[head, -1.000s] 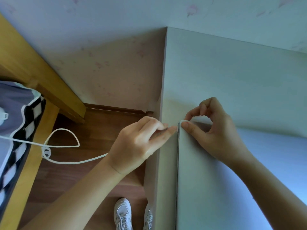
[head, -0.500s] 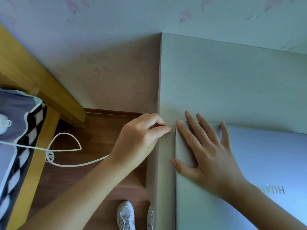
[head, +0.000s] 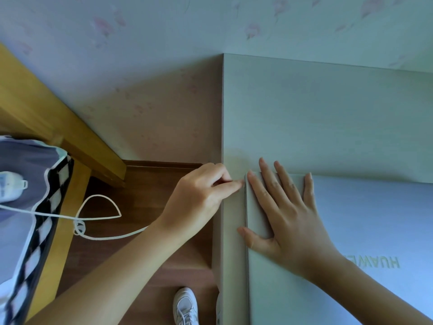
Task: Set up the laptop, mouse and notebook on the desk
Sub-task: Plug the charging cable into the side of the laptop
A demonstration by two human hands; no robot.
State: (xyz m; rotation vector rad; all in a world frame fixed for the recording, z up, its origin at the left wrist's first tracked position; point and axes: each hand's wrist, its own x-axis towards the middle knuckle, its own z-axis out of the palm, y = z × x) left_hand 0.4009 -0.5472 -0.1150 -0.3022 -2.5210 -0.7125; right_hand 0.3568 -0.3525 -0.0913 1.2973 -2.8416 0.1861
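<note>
Closed laptop point(head: 351, 231) lying flat on the desk point(head: 304, 113), lid up, far left corner close to the desk's left edge; brand lettering just right of the right wrist

Right hand point(head: 288, 214) spread flat on the lid at that corner, fingers straight and fanned, thumb over the laptop's left edge, pressing down and gripping nothing

Left hand point(head: 201, 193) just beside it, off the desk's left edge, fingers curled with thumb and forefinger tips pinched together and touching the laptop's side at the far corner; too small to tell what sits between those tips, though a white cable point(head: 98, 216) loops across the floor behind the left forearm and runs towards a checked bag point(head: 35, 207) further left, so probably a charger plug

Step in hand, by the look of it: plugging power into the laptop's side while the right hand steadies the body. Neither mouse nor notebook anywhere in view, so early in the task

Next move calls for a straight push into the port with steady counter-pressure from the right palm, then both hands off to lift the lid

White shoes point(head: 185, 306) below the left forearm, on the wooden floor
</note>
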